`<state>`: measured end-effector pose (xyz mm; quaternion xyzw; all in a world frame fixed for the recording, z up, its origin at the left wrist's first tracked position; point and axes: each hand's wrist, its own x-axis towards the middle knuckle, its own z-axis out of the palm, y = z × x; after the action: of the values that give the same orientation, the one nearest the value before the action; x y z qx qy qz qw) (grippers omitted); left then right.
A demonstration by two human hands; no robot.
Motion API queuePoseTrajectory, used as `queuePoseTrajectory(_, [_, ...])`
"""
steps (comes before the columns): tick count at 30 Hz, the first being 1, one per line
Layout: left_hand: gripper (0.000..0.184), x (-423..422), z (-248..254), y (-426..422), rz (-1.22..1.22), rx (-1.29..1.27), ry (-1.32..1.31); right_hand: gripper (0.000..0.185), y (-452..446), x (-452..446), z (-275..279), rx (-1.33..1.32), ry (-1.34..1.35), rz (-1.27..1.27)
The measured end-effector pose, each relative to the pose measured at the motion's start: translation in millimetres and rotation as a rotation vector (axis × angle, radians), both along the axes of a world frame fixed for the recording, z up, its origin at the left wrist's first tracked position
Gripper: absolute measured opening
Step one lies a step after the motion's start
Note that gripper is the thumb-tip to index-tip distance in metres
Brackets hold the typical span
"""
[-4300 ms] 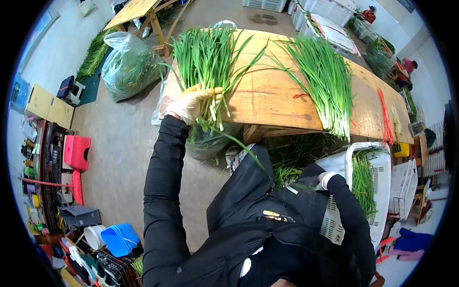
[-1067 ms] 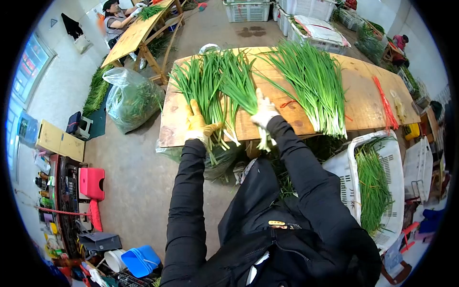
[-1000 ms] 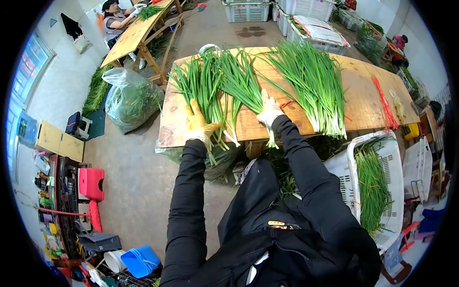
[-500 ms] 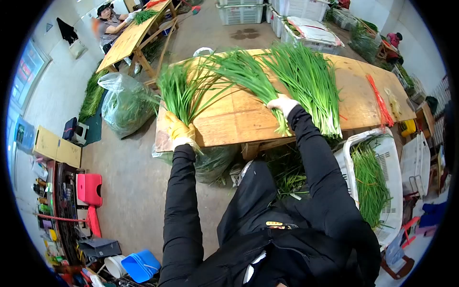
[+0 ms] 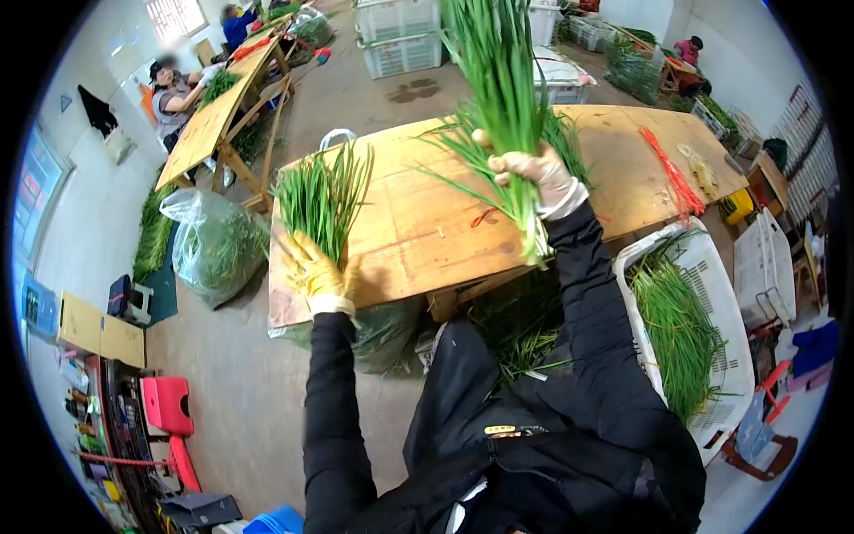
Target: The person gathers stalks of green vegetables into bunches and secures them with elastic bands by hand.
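My right hand (image 5: 538, 178), in a whitish glove, is closed round a bunch of long green stalks (image 5: 503, 76), lifted above the wooden table (image 5: 400, 231) with the leaves pointing away from me. Behind it, more green stalks (image 5: 562, 141) lie on the table, partly hidden. My left hand (image 5: 316, 271), in a yellow glove, has its fingers spread over the lower ends of a smaller bunch (image 5: 327, 196) at the table's left end. A short red tie (image 5: 481, 217) lies between the two bunches.
Red strings (image 5: 673, 178) and yellowish gloves (image 5: 698, 171) lie at the table's right. A white basket (image 5: 636, 343) of greens stands beside my right arm. Left of the table is a plastic bag (image 5: 209, 258) of greens. A person (image 5: 173, 98) works at another table (image 5: 200, 142).
My right hand has moved its bunch rightwards and raised it over the larger pile. My left hand stays by the left bunch, fingers now spread. The view has shifted, showing another person at the back left.
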<state>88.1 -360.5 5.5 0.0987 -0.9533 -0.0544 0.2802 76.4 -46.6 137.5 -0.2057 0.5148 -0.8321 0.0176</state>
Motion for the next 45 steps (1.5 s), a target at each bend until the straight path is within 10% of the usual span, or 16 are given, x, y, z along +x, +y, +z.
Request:
queuePoseTrajectory(2, [0.12,-3,39,34,-0.612,0.134,0.375,0.04,-22,3,-4,0.17,0.085,-0.18])
queuePoseTrajectory(4, [0.101,-4,79,88,-0.936,1.148,0.081,0.056,-49,1,-22,0.478,0.246,-0.327])
queuePoseTrajectory(5, [0.091,-1,103,115,-1.027,1.419,0.014,0.063,-68,4,-28,0.094,0.214,-0.168])
queuePoseTrajectory(6, [0.076,-5,125,124,-1.062,1.302,0.036,0.072,-83,7,-34,-0.292,0.171,-0.007])
queuePoseTrajectory(8, [0.044,-18,156,134,-1.084,1.194,-0.012,0.093,-84,-8,-71,0.559,0.769,-0.599])
queuePoseTrajectory(9, [0.026,-21,163,133,-1.158,1.457,0.011,0.105,-87,-12,-65,0.559,0.653,-0.593])
queuePoseTrajectory(14, [0.03,-41,170,116,-1.254,1.526,0.065,0.069,-93,-12,8,0.602,0.36,-0.495])
queuePoseTrajectory(22, [0.046,-43,103,77,-1.192,1.225,-0.191,0.057,-108,-66,-83,0.576,0.511,0.075])
queuePoseTrajectory(24, [0.062,-42,86,79,-0.991,1.24,-0.247,0.045,-120,-63,-87,-0.191,-0.143,0.375])
queuePoseTrajectory(26, [0.059,-43,92,95,-0.985,1.073,0.061,0.052,-125,-73,-93,0.305,0.144,0.183])
queuePoseTrajectory(28, [0.05,-47,88,104,-0.911,1.549,0.165,0.076,-96,-42,-49,0.875,0.218,0.132])
queuePoseTrajectory(32, [0.046,-58,99,88,-0.938,1.614,0.161,0.092,-80,-37,-107,1.224,0.324,-0.134])
queuePoseTrajectory(35, [0.049,-52,107,86,-1.117,1.83,0.181,0.068,-110,-37,-172,0.391,0.234,-0.084])
queuePoseTrajectory(38, [0.057,-45,115,73,-1.214,1.831,0.072,0.041,-126,-22,-162,0.615,0.275,-0.421])
queuePoseTrajectory(45, [0.064,-44,132,50,-1.211,1.58,0.219,0.033,-124,-37,-176,0.755,0.109,-0.337])
